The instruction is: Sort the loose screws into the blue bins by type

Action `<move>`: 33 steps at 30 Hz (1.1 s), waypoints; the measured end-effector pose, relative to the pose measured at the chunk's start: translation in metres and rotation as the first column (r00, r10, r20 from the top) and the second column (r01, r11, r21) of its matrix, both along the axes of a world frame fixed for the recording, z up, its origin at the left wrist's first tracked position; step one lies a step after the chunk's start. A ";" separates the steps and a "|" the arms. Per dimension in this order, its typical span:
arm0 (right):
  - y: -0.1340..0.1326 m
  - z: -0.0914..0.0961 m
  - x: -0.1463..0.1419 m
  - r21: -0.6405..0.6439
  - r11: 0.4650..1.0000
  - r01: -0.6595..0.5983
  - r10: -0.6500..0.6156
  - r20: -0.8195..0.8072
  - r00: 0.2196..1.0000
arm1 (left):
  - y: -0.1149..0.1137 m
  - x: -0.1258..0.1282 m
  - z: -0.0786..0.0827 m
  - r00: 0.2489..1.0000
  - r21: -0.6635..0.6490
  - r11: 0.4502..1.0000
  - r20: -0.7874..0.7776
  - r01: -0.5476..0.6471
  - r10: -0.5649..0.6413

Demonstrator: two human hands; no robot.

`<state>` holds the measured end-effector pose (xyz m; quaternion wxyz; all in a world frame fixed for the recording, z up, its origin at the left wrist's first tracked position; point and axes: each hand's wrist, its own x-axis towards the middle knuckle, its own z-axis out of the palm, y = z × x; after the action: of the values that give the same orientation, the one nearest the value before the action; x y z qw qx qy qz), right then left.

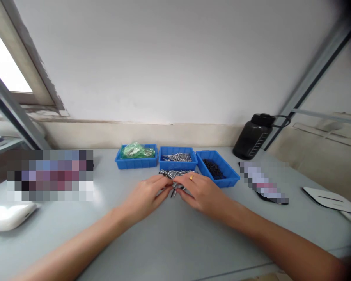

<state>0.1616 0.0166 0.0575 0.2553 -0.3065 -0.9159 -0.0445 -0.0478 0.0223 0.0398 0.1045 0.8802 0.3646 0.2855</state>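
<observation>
My left hand [149, 193] and my right hand [204, 191] meet at the middle of the table, fingertips almost touching. Both are closed in a pinch. Small thin metal pins [173, 192], silver and dark, show between and under the fingertips; which hand holds which piece is hidden. A gold ring is on my right hand. Just beyond the fingers lies a loose pile of silver pins [177, 173], partly covered by my hands. Behind it stands a blue bin [178, 165] with more silver pins. To its right, another blue bin [229, 181] holds thin black pieces.
A third blue bin [137, 163], on the left, holds a green plastic bag [136, 150]. A dark bottle [253, 136] stands at the back right. A phone-like blurred object [263, 183] and a white flat object [329, 199] lie right; a white rounded case [11, 216] lies left.
</observation>
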 end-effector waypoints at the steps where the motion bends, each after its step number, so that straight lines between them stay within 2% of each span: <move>1: 0.001 0.000 0.000 0.003 1.000 0.011 -0.011 0.015 1.000 | 0.000 0.000 0.000 1.000 0.018 1.000 -0.006 0.008 -0.008; 6: 0.005 -0.003 0.001 0.032 0.998 0.051 -0.053 0.065 0.996 | 0.000 0.000 0.000 0.999 0.034 0.999 -0.030 -0.023 0.024; 15: 0.010 -0.002 0.004 0.010 0.990 0.142 -0.142 0.049 0.989 | 0.004 -0.002 0.001 0.992 0.120 0.987 -0.059 -0.107 0.115; 19: 0.009 -0.004 0.003 -0.020 0.989 0.144 -0.139 0.148 0.979 | 0.001 -0.002 0.001 0.993 0.117 0.987 -0.040 -0.108 0.113; 24: 0.008 -0.006 0.000 -0.021 0.994 0.111 -0.103 0.240 0.965 | -0.001 -0.001 0.001 0.998 0.156 0.987 -0.045 -0.034 0.042; 28: 0.010 -0.002 0.003 0.002 0.995 0.104 -0.102 0.207 0.973 | 0.000 -0.002 0.000 0.996 0.150 0.988 -0.076 -0.029 0.041; 33: 0.006 0.005 0.005 0.031 0.997 0.068 -0.070 0.067 0.995 | 0.002 -0.001 -0.002 0.985 0.138 0.989 -0.157 -0.048 0.069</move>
<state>0.1671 0.0225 0.0622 0.2264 -0.3324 -0.9123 -0.0767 -0.0491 0.0239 0.0374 0.0072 0.8943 0.3777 0.2400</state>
